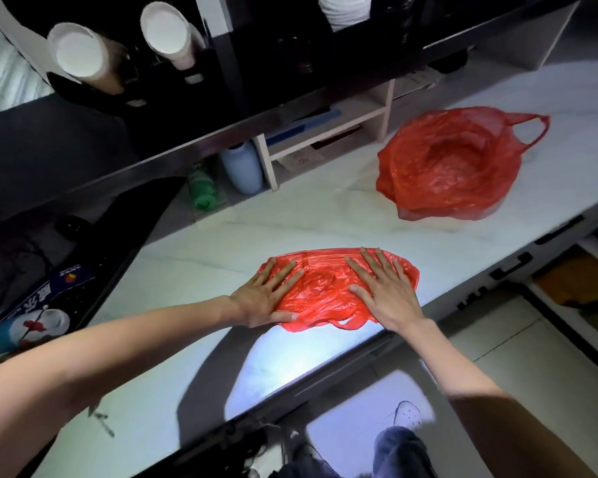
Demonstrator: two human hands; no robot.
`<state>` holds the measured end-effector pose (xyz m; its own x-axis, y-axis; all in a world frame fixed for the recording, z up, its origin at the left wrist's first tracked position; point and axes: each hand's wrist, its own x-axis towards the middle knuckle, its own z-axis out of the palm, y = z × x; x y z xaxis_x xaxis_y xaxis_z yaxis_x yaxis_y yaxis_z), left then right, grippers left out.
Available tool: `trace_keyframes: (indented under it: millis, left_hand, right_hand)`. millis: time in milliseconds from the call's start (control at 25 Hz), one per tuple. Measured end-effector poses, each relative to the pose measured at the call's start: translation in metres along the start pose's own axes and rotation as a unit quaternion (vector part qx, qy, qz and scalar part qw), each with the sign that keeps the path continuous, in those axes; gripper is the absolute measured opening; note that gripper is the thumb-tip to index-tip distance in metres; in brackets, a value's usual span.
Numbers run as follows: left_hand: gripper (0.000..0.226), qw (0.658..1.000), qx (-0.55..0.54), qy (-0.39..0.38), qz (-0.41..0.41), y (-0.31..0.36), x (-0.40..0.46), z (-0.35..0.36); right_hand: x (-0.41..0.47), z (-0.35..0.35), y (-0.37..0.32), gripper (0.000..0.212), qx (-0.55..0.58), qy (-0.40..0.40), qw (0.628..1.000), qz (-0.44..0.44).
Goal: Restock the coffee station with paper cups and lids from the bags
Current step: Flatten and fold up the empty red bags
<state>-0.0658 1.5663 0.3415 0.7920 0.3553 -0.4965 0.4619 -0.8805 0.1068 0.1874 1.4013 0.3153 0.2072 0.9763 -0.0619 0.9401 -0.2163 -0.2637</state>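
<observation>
A flattened red plastic bag (325, 288) lies on the white marble counter (290, 222) near its front edge. My left hand (266, 294) presses flat on the bag's left part, fingers straight. My right hand (384, 291) presses flat on its right part, fingers spread. A second red bag (449, 163) sits open and slumped at the far right of the counter; I cannot tell if anything is inside it. Up on the dark shelf stand two stacks of paper cups (80, 53) (170, 29) at the left and a stack of white lids (346, 10) at the top.
Under the shelf stand a pale blue bottle (242, 167), a green bottle (201, 188) and a small wooden rack (328, 129). A dark device with a printed box (42, 305) lies at the left. The counter's front edge drops to drawers and floor on the right.
</observation>
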Motion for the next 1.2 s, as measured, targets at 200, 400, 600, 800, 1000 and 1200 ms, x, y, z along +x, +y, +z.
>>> trace_keyframes:
  millis: [200, 400, 600, 800, 1000, 1200]
  left_hand:
    - [0.105, 1.000, 0.012, 0.013, 0.003, 0.027, 0.042, -0.020]
    - [0.099, 0.999, 0.025, 0.038, -0.012, 0.036, 0.072, -0.028]
    - [0.092, 0.998, 0.006, 0.059, -0.011, 0.033, 0.084, -0.036]
    - [0.091, 0.997, -0.015, 0.080, -0.014, 0.030, 0.087, -0.061]
    - [0.085, 0.993, -0.053, 0.104, -0.004, 0.028, 0.087, -0.098]
    - [0.064, 0.992, -0.046, 0.120, 0.016, 0.042, 0.104, -0.155]
  right_hand:
    - [0.010, -0.015, 0.055, 0.083, -0.005, -0.003, 1.000, -0.005]
    - [0.031, -0.026, 0.100, 0.083, -0.002, -0.019, 0.999, -0.039]
    - [0.039, -0.032, 0.128, 0.081, 0.000, -0.029, 0.996, -0.081]
    - [0.044, -0.045, 0.132, 0.082, 0.079, -0.042, 0.989, -0.120]
    - [0.067, -0.082, 0.114, 0.052, 0.118, 0.039, 0.977, -0.173]
    - [0.100, -0.120, 0.114, 0.040, 0.118, 0.117, 0.965, -0.202]
